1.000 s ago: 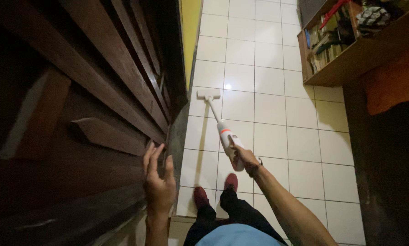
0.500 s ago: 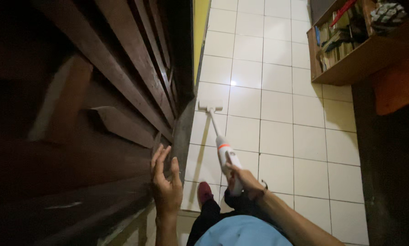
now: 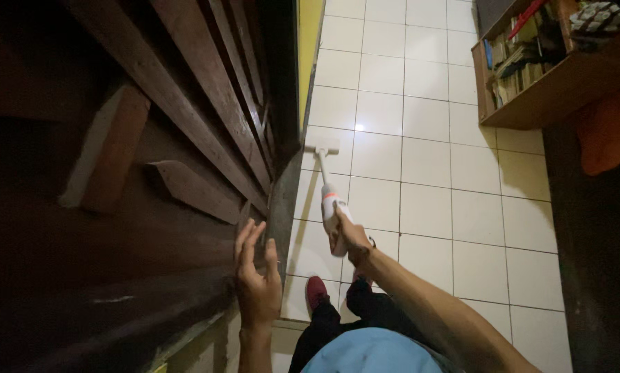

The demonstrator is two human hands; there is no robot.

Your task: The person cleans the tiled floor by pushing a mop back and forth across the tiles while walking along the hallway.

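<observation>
White floor tiles (image 3: 427, 200) are seen between a dark wooden staircase (image 3: 151, 138) on the left and a wooden bookshelf (image 3: 531, 76) at the upper right. A white stick vacuum (image 3: 331, 200) is gripped at its handle by the right hand (image 3: 351, 238), fingers wrapped around it, with its floor head (image 3: 322, 149) set on the tiles beside the staircase base. The left hand (image 3: 258, 283) is held open, fingers spread and raised at the dark stair panel, nothing held; 2 red shoes (image 3: 317, 291) are seen below.
</observation>
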